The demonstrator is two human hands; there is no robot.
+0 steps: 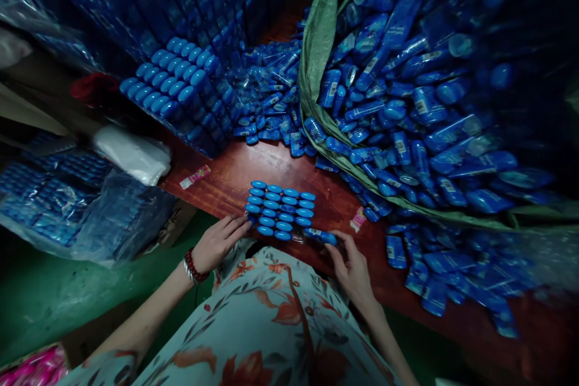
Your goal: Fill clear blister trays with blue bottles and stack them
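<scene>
Several blue bottles (280,208) stand upright in tight rows on the reddish-brown table, their glossy oval tops facing up. My right hand (353,268) grips the end of another blue bottle (319,235), which lies on its side along the near right edge of the block. At the block's near left corner is my left hand (221,242), its fingers close together around a dark blue bottle (251,221) that they mostly cover. A beaded bracelet circles the left wrist.
A large green sack (316,66) spills loose blue bottles (407,108) across the right. Stacked bottles (169,81) rise at the back left, near a white plastic bag (133,154). Pink labels (195,177) lie on the table (239,163). Wrapped packs (45,205) sit lower left.
</scene>
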